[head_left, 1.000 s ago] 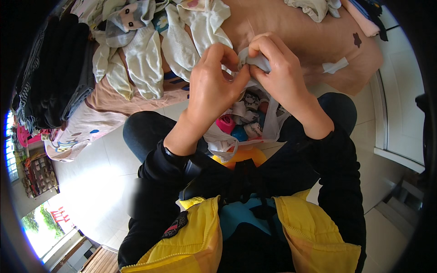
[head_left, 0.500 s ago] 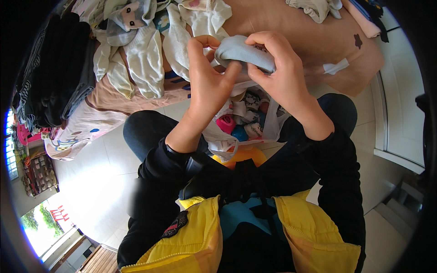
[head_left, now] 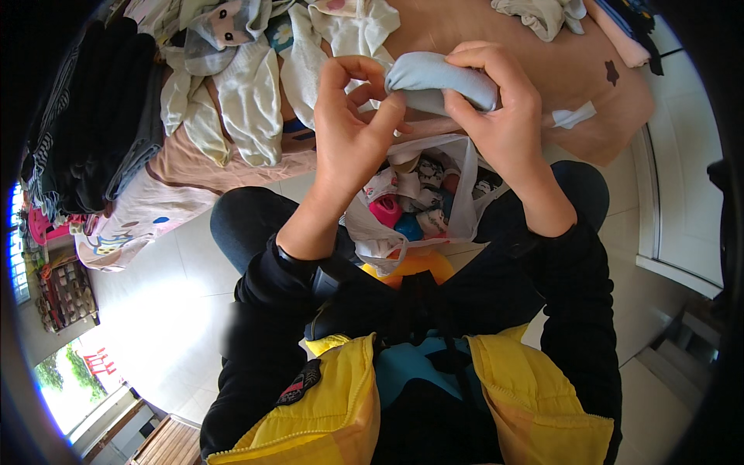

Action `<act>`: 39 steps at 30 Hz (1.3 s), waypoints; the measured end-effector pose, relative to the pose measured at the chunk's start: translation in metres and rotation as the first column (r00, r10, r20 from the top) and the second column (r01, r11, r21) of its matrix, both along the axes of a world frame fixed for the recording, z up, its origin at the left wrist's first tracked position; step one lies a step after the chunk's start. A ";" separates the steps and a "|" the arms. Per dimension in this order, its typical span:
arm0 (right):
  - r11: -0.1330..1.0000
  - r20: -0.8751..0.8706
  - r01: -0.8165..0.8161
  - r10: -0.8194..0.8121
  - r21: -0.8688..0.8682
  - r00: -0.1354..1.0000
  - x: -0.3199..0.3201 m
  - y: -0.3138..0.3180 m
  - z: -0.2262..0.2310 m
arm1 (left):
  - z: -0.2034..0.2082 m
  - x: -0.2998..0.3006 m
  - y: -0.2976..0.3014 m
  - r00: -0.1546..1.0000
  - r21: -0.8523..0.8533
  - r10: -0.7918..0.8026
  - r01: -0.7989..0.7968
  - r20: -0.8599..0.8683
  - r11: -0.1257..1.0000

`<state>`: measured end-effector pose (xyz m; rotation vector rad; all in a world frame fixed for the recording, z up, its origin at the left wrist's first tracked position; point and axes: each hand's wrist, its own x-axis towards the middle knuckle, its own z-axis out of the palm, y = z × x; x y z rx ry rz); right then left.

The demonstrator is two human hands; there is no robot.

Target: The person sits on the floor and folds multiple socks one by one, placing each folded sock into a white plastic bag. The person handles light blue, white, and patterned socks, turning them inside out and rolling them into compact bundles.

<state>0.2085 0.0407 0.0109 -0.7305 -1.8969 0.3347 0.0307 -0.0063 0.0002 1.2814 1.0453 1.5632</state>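
Note:
A light-blue rolled sock point(head_left: 438, 74) is held up between my two hands, above the edge of a brown-covered bed point(head_left: 446, 31). My right hand point(head_left: 500, 101) is closed round its right end, thumb below and fingers over the top. At the other end, my left hand point(head_left: 353, 116) has its thumb and bent index finger against the roll. Below them, between my knees, a white plastic bag point(head_left: 463, 213) stands open with several balled socks point(head_left: 409, 225) inside, some pink, blue and patterned.
Several cream-white socks point(head_left: 248, 101) lie spread at the bed's left, beside a stack of dark folded clothes point(head_left: 97, 116). More pale cloth point(head_left: 539, 15) is at the far right of the bed. A white door point(head_left: 686, 170) stands to the right. Something orange point(head_left: 418, 267) shows under the bag.
Both hands have shifted slightly right with the sock. The left hand has slid to its left end, and the roll now looks longer and smoother.

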 end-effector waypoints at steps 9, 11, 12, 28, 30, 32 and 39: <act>0.990 0.001 -0.136 0.136 -0.019 0.991 -0.005 0.001 0.001 | -0.003 0.003 0.000 1.000 0.011 -0.016 0.016 -0.008 1.000; 0.991 0.002 -0.121 0.122 -0.064 0.993 -0.004 0.001 0.000 | -0.003 0.003 -0.001 0.999 -0.021 -0.050 0.050 0.006 0.999; 0.989 0.001 -0.107 0.108 -0.105 0.994 -0.003 0.000 0.001 | -0.003 0.003 -0.001 0.997 -0.035 -0.071 0.071 0.002 0.997; 0.958 0.198 -0.130 0.080 0.256 0.977 0.000 0.000 0.004 | 0.003 0.002 -0.004 0.907 -0.213 -0.206 0.298 0.368 0.931; 0.984 0.085 -0.163 0.158 0.064 0.984 0.000 0.000 0.003 | 0.003 0.001 -0.002 0.898 -0.194 -0.199 0.292 0.393 0.937; 0.985 0.001 -0.171 0.171 -0.021 0.985 0.001 0.002 0.002 | 0.003 -0.002 0.001 0.876 -0.186 -0.151 0.260 0.458 0.948; 0.514 -0.491 -0.473 0.112 -0.715 0.864 0.009 0.004 0.000 | -0.002 -0.004 0.005 0.915 -0.145 -0.156 0.224 0.371 0.964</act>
